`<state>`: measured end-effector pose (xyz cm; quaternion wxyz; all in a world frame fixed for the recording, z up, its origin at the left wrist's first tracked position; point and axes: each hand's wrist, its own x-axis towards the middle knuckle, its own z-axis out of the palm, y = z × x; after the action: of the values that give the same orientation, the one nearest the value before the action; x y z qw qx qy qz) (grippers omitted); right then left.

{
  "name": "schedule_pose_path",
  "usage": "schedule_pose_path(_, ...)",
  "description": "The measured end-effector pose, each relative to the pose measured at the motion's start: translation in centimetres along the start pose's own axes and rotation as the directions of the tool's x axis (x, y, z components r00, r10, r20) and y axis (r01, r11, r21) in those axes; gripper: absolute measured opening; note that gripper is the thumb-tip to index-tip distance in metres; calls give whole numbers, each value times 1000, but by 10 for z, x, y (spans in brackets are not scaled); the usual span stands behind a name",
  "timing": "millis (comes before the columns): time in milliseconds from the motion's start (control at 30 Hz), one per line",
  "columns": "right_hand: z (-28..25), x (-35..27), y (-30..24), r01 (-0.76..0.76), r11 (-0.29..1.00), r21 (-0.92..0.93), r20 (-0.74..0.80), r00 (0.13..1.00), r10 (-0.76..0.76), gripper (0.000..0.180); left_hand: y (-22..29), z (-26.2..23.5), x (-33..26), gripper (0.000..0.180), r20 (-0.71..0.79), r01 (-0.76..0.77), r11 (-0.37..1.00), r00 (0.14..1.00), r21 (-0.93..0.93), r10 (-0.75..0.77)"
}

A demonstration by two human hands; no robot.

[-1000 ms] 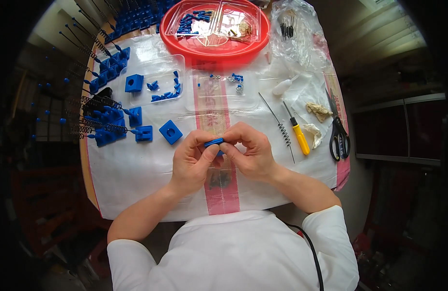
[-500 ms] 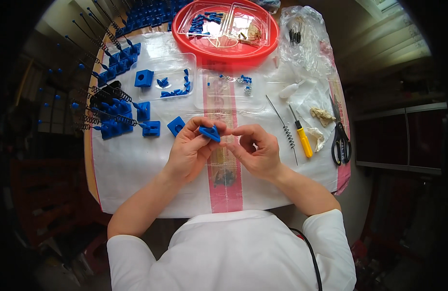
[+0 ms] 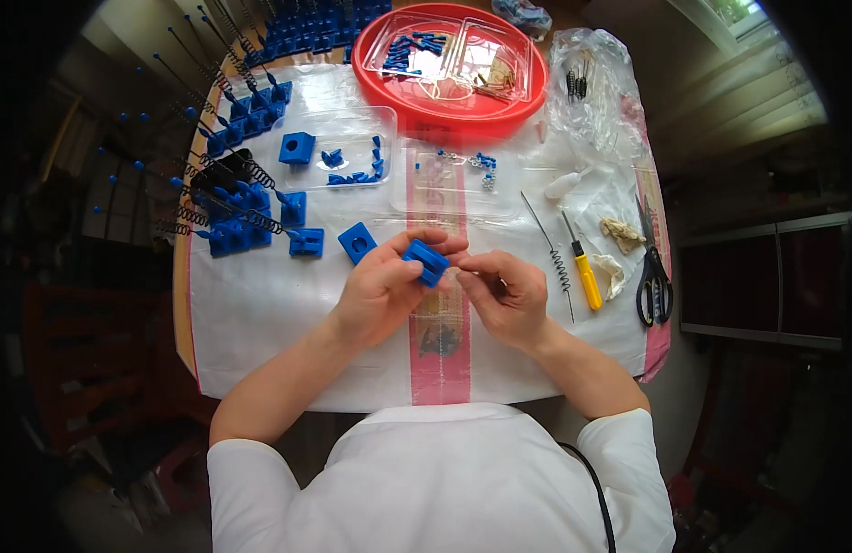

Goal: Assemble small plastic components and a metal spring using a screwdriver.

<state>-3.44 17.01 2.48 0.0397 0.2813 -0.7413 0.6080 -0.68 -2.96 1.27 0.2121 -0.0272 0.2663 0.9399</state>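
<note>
Cover [image 3: 278, 346] spreads beneath your work; left hand [image 3: 378, 288] half curled, gripping; right hand [image 3: 511, 293] pinched nearly closed, contents unclear; block [image 3: 427, 264] sits in the left, above the cover, beside the right; keep it steady, slotted face visible, fingertips aligned

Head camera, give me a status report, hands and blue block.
Left hand grips blue slotted block. Right hand beside it, any hold unclear. Blue square with round hole lies by left hand.

Blue block [image 3: 427, 264]; red basin [image 3: 449, 110].
</note>
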Motion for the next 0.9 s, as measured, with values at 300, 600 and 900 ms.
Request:
schedule_pose_path(300,-25,5,-17,-25,1000,-9,-79,997,25,20,-3,10,-4,43,29,-32,947,999,320,24)
schedule_pose_path(600,-47,58,-55,101,866,-490,163,986,-23,16,12,45,-18,33,40,-88,821,996,565,79)
schedule_pose_path(900,-22,224,31,-233,482,-844,-146,966,212,21,9,35,-6,40,-127,27,885,991,465,36)
